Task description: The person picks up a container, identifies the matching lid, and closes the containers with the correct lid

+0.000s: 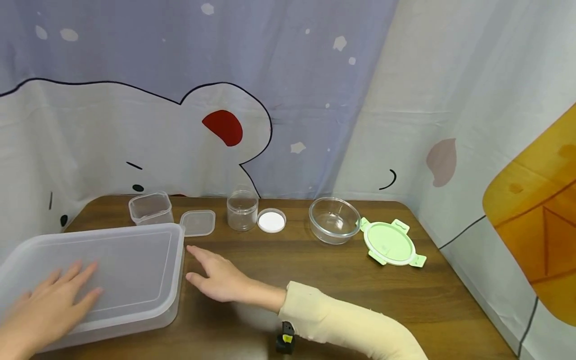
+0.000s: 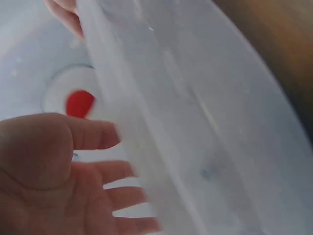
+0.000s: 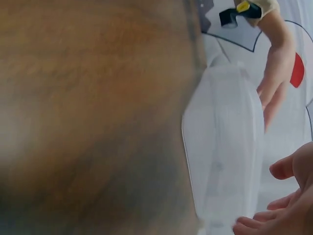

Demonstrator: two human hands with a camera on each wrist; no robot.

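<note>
A large translucent plastic storage box (image 1: 112, 270) lies at the left of the table with its flat lid on. My left hand (image 1: 54, 305) is over the lid, fingers spread and nearly straight, and it grips nothing. In the left wrist view the fingertips of that hand (image 2: 83, 171) are at the box's rim; whether they press on it I cannot tell. Just off the box's right side is my right hand (image 1: 220, 275), its fingers extended and the thumb apart. The right wrist view has this hand (image 3: 288, 196) beside the box (image 3: 225, 142), holding nothing.
Along the table's back stand a small square clear container (image 1: 151, 208), its flat lid (image 1: 198, 223), a clear round jar (image 1: 242, 212) and a white-centred round lid (image 1: 272, 220). Farther right are a round glass bowl (image 1: 334, 222) and a green clip lid (image 1: 389, 243). A printed curtain (image 1: 288, 100) hangs behind.
</note>
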